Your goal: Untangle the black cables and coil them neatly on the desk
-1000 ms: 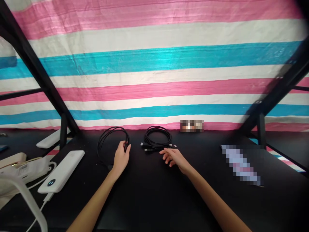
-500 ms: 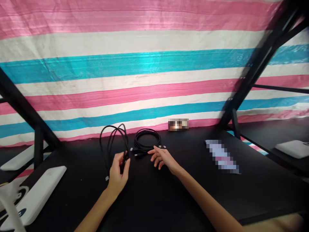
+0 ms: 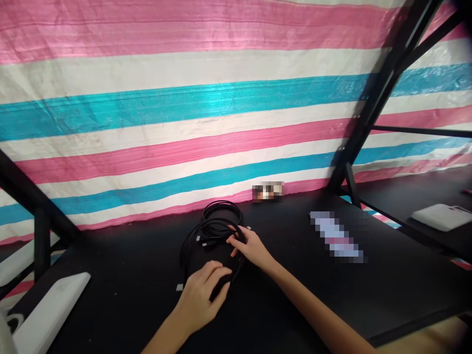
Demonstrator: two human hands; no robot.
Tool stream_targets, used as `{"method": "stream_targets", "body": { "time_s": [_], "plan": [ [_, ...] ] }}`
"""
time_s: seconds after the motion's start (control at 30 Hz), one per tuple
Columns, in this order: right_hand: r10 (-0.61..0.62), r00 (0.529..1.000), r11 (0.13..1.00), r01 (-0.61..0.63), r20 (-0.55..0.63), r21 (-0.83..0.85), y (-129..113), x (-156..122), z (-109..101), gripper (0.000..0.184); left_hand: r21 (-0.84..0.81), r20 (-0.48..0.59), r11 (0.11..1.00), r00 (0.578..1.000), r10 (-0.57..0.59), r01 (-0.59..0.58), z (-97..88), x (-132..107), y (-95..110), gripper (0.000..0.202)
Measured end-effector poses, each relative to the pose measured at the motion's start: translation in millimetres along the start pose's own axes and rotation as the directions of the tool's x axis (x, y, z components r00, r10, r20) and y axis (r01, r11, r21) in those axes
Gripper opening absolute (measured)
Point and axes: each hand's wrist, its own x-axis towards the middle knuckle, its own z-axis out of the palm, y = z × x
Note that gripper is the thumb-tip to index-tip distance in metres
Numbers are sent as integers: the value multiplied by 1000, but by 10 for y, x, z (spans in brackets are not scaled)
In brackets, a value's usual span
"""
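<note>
A loosely looped black cable (image 3: 187, 243) is between my hands, just above or on the black tabletop; I cannot tell which. Its pale plug (image 3: 179, 287) sticks out beside my left wrist. My left hand (image 3: 204, 292) curls its fingers and thumb round the near side of the loop, palm down, partly hiding the cable. On the loop's right side my right hand (image 3: 252, 248) pinches the cable between thumb and fingers. Just behind lies a second black cable (image 3: 222, 202), neatly coiled, its light connectors (image 3: 198, 238) showing inside the front loop.
A white power strip or similar long white device (image 3: 55, 312) lies at the left. A blurred-out flat item (image 3: 335, 236) rests on the right, and a small blurred box (image 3: 268, 191) stands at the back. Black frame bars (image 3: 368, 108) flank the table before a striped sheet (image 3: 184, 108).
My left hand has moved right with the cable, laying its loop across the front of the coiled one. My right hand, open before, has closed on the loop's right side. The view has shifted slightly.
</note>
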Motion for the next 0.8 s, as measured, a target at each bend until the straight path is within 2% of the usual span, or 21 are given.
{"method": "stream_targets", "body": {
  "time_s": [0.07,0.13,0.23,0.3,0.33,0.4,0.5,0.57,0.67,0.8],
  "plan": [
    [-35,999,998,34,-26,-46,22,2,5,35,71,-144,997,989,-22,32,-67,20,-47,25],
    [-56,997,996,53,-44,-66,7,-6,7,34,148,-328,981,942,-70,124,-149,43,-111,25],
    [-48,999,999,48,-17,0,-40,-28,15,39,149,-564,931,802,-197,334,-276,81,-230,29],
    [-52,998,997,51,17,63,-57,-39,25,43,23,-623,889,702,-345,457,-343,105,-310,36],
    [-61,998,995,58,30,85,-60,-41,31,43,-82,-605,865,665,-437,495,-365,116,-344,39],
    [-81,996,991,76,47,108,-59,-42,39,41,-354,-466,774,618,-633,525,-387,132,-390,41],
    [-74,996,990,69,42,122,-64,-39,37,38,-709,-133,492,589,-797,505,-381,146,-397,40],
    [-65,998,991,61,25,118,-75,-37,26,36,-815,-2,327,562,-827,479,-375,152,-377,40],
    [-89,996,991,87,12,103,-88,-37,11,34,-875,65,216,546,-835,434,-379,166,-354,34],
    [-61,998,986,62,-11,152,-75,-40,15,39,-890,77,202,571,-817,408,-394,177,-364,30]
  ]
}}
